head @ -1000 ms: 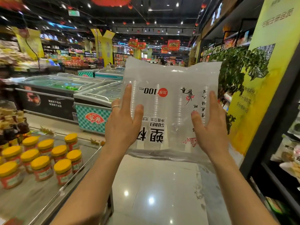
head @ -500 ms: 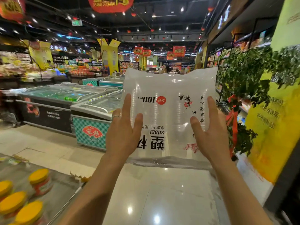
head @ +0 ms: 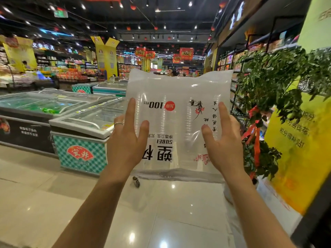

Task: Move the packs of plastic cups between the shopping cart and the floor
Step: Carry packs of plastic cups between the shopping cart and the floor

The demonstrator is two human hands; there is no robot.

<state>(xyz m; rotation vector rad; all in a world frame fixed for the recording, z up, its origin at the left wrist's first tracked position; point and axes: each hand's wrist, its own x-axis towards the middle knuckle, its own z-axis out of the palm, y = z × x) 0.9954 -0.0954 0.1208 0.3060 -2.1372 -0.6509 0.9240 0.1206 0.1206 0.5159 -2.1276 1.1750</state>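
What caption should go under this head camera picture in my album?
Upside-down pack of plastic cups held up by the left hand and right hand, near supermarket chest freezers.

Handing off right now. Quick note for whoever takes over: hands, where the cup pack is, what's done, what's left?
Left hand: grips the left side of the pack of plastic cups, thumb on the near face.
Right hand: grips the right side the same way.
Pack: held up in the air in front of the person, print upside down, well above the floor. A small wheel shows under it, perhaps the cart's; the cart itself is not plainly visible.
Done: this pack is picked up.
Left: set it down in the cart or on the floor; the picture does not show which. No other packs in view.
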